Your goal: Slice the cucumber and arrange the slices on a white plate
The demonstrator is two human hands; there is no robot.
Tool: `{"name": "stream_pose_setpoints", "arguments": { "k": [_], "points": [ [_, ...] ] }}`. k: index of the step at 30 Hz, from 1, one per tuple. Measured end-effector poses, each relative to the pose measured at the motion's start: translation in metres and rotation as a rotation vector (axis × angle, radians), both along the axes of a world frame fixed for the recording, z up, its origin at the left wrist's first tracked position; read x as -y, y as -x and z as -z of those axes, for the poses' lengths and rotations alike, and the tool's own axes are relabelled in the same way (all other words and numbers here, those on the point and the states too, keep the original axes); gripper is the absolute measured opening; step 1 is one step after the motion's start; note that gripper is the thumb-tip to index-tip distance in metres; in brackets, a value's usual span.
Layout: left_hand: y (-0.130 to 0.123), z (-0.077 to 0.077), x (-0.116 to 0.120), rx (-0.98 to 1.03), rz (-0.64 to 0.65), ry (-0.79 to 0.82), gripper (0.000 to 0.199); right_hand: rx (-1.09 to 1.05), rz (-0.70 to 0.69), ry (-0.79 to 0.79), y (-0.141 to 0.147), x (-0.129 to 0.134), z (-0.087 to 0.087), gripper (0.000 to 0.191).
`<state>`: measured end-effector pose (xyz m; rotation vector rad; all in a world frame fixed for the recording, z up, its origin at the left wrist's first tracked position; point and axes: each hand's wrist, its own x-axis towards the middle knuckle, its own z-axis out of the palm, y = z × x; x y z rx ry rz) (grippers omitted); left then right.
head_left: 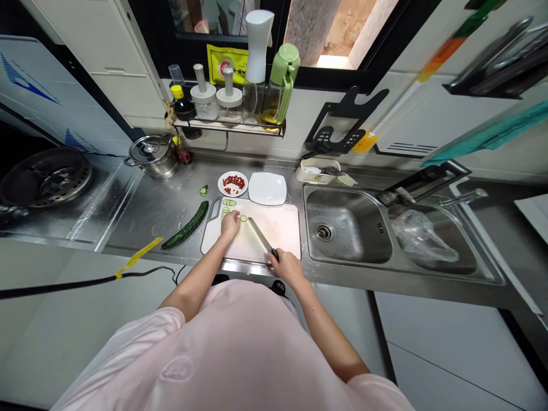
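My right hand (286, 266) grips the black handle of a kitchen knife (261, 238). Its blade points up and left across the white cutting board (282, 228), and the tip is beside a single cucumber slice (244, 218). My left hand (230, 226) rests on the board left of that slice, fingers drawn together; what is under them is hidden. More cucumber slices (229, 202) lie at the board's upper left, some right by my left fingertips. Left of the board a long dark green cucumber (187, 226) lies on the counter, with a cut-off cucumber end (204, 190) above it.
Behind the board stand a plate of chopped red pieces (233, 184) and a white square dish (268, 189). To the right is a double sink (349, 225) with a plastic bag (422, 235). A lidded pot (154, 157) and a wok (45, 176) are left. Bottles fill a wall rack (226, 123).
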<state>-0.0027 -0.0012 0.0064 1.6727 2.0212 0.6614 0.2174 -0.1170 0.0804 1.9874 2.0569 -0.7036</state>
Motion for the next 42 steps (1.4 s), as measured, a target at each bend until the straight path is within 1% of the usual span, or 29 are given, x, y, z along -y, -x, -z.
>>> {"name": "stream_pose_setpoints", "arguments": {
  "k": [7, 12, 23, 32, 42],
  "points": [
    [0.002, 0.005, -0.004, -0.002, 0.044, 0.000, 0.031, 0.021, -0.039, 0.009, 0.008, 0.001, 0.002, 0.048],
    [0.003, 0.007, -0.004, -0.015, 0.059, 0.002, 0.028, 0.024, -0.060, 0.004, 0.009, 0.000, 0.003, 0.047],
    [0.002, 0.003, -0.005, -0.033, 0.059, 0.026, 0.025, 0.029, -0.066, 0.032, 0.015, -0.003, 0.000, 0.043],
    [0.003, 0.006, -0.006, -0.011, 0.051, 0.035, 0.024, 0.028, -0.093, 0.049, 0.022, -0.008, -0.005, 0.039],
    [0.003, 0.007, -0.007, -0.001, 0.046, 0.030, 0.026, 0.009, -0.094, 0.044, 0.028, -0.015, 0.000, 0.040]
  ]
}}
